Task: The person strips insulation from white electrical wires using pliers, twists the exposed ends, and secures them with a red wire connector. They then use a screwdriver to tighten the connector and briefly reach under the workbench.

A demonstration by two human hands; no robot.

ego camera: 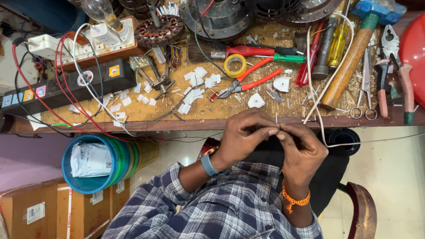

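Both my hands meet just below the front edge of the wooden workbench (212,113). My left hand (245,135), with a blue wristband, and my right hand (305,152), with an orange thread on the wrist, pinch a small thin piece (277,128) between their fingertips. It is too small to tell what it is; a thin pin-like end sticks up above the fingers. A white cable (319,126) hangs off the bench right beside my right hand.
On the bench lie red-handled pliers (252,82), a yellow tape roll (235,65), screwdrivers (265,52), a wooden-handled hammer (349,62), scissors (365,84), a wound stator (158,30), a black power strip (71,86) and white scraps. Below left stand a blue bucket (95,163) and cardboard boxes (57,212).
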